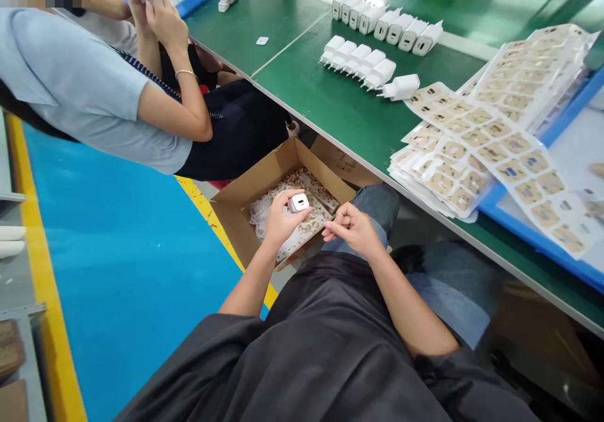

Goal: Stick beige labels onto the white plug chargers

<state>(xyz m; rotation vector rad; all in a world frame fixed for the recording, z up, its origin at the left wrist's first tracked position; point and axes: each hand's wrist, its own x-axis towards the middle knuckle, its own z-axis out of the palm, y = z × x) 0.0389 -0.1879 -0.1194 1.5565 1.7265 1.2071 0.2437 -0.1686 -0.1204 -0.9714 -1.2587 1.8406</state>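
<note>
My left hand (279, 219) grips a small white charger plug (298, 202) above an open cardboard box (264, 180) on the floor. The box holds a heap of used label backing sheets (309, 186). My right hand (355, 227) sits just right of the plug, with thumb and fingers pinched together; whether a tiny sticker is between them I cannot tell. Both hands hover over my lap, beside the table edge.
A green table (340, 107) carries rows of white chargers (361, 57) (384, 24), stacked sticker sheets (476, 142) and a blue tray (542, 236). A seated co-worker (89, 88) handles a white part at the left. Blue floor (127, 265) with a yellow stripe lies left.
</note>
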